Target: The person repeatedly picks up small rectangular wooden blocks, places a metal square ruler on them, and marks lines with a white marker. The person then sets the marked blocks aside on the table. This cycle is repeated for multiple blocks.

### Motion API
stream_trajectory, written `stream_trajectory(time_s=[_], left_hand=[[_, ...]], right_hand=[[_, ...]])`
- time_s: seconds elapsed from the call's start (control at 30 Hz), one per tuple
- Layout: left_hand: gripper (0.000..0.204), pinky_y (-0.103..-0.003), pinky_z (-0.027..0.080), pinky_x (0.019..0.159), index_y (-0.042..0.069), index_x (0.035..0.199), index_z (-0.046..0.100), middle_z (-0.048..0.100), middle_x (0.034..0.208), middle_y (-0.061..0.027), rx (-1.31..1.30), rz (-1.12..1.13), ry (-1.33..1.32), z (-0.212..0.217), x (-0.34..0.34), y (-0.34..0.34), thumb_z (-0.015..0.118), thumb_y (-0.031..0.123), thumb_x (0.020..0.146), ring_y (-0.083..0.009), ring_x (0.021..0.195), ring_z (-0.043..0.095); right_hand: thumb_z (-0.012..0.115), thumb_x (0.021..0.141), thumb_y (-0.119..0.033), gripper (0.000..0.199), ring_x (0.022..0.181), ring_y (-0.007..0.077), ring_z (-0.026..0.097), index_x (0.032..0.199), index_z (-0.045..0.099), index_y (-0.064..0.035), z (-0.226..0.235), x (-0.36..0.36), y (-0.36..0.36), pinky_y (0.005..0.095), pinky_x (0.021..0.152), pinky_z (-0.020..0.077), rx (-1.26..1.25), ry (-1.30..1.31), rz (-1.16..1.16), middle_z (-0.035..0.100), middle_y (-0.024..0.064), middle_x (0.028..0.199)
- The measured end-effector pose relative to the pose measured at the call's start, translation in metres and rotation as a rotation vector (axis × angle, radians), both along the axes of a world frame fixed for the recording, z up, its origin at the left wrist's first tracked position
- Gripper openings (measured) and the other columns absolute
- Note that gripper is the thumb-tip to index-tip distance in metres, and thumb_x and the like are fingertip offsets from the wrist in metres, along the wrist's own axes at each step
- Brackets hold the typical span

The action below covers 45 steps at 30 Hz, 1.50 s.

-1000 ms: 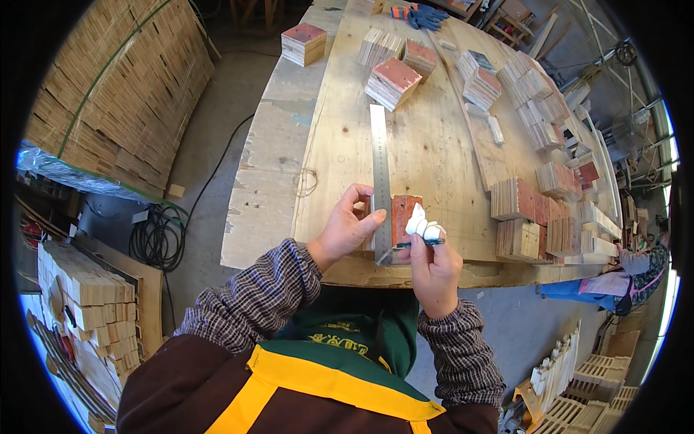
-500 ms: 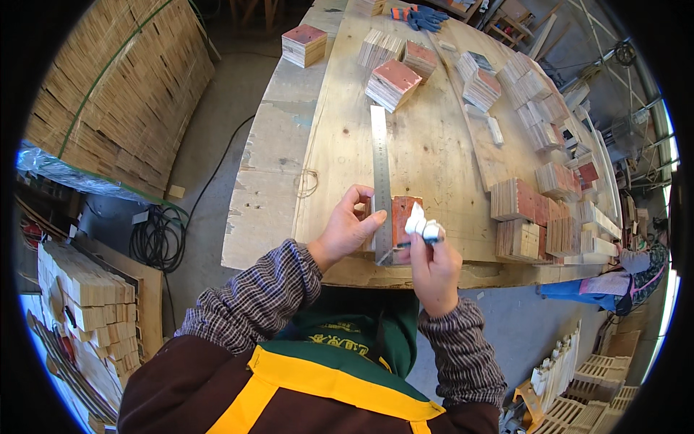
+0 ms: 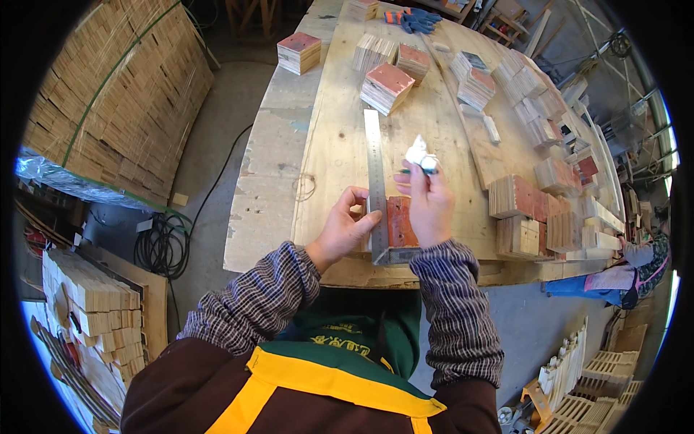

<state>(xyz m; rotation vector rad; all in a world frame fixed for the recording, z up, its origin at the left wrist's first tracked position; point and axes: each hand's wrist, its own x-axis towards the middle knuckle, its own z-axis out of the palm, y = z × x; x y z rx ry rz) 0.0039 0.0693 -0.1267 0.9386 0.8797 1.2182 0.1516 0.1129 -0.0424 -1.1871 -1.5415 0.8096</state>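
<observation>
A long steel square (image 3: 375, 173) lies on the plywood table (image 3: 340, 145), its short leg near the front edge. My left hand (image 3: 345, 228) presses on the square's left side. A small red-brown wooden block (image 3: 399, 221) sits in the corner of the square. My right hand (image 3: 428, 202) hovers just above and behind the block, its fingers closed on a small white object with a dark tip (image 3: 420, 156), maybe a marker or chalk.
Stacks of small wooden tiles (image 3: 388, 87) stand across the table, with more blocks (image 3: 524, 213) at the right. Blue and orange gloves (image 3: 409, 18) lie at the far end. A strapped pallet of wood (image 3: 108, 108) and a coiled cable (image 3: 163, 242) are on the left.
My right hand has moved away from me along the square, from beside the block to beyond it, still gripping the white object. My left hand stays on the square.
</observation>
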Motion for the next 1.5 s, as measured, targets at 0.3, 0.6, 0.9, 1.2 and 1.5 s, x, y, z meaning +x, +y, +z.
stream_trajectory(time_s=[0.3,0.6,0.9,1.2,1.5], left_hand=[[0.032,-0.030,0.051,0.087,0.006,0.118,0.051,0.055,0.112,-0.0065,0.034,-0.005,0.048,-0.004,-0.003,0.000,0.067,0.011,0.090,-0.0124,0.098,0.057],[0.038,-0.034,0.044,0.099,0.004,0.123,0.052,0.057,0.120,-0.0074,0.099,0.012,0.154,0.001,-0.004,0.001,0.068,0.017,0.091,-0.0150,0.114,0.052],[0.084,-0.043,0.035,0.112,0.001,0.149,0.028,0.042,0.146,-0.0186,0.094,-0.017,0.194,0.001,-0.016,-0.019,0.075,0.031,0.087,-0.0287,0.139,0.038],[0.117,-0.042,0.027,0.117,0.000,0.155,0.013,0.034,0.152,-0.0217,0.364,-0.100,0.487,-0.008,-0.012,-0.026,0.090,0.026,0.070,-0.0330,0.143,0.032],[0.120,-0.043,0.024,0.119,0.007,0.157,0.011,0.032,0.155,-0.0186,0.308,-0.405,0.504,0.008,-0.035,0.016,0.090,0.028,0.070,-0.0304,0.144,0.031]], right_hand=[[0.061,0.094,-0.003,0.021,0.089,0.0190,0.059,0.113,0.054,0.0036,-0.020,0.069,-0.123,0.0314,0.079,0.0495,0.245,-0.263,-0.302,0.060,0.0109,0.104],[0.061,0.098,-0.015,0.049,0.088,0.0126,0.060,0.136,0.035,0.0029,-0.062,0.021,-0.145,0.0280,0.077,0.0493,-0.286,0.683,-0.493,0.063,0.0070,0.101],[0.059,0.094,-0.004,0.027,0.083,0.0133,0.060,0.118,0.050,-0.0019,-0.042,0.032,-0.120,0.0290,0.070,0.0537,-0.231,0.852,-0.533,0.059,0.0041,0.096],[0.056,0.096,-0.003,0.015,0.088,0.0146,0.062,0.110,0.054,-0.0023,-0.004,0.108,-0.122,0.0304,0.077,0.0539,-0.058,1.045,-0.469,0.063,0.0058,0.102],[0.055,0.096,-0.003,0.016,0.093,0.0159,0.063,0.112,0.054,-0.0014,-0.022,0.114,-0.121,0.0317,0.081,0.0540,-0.158,1.055,-0.470,0.063,0.0067,0.106]])
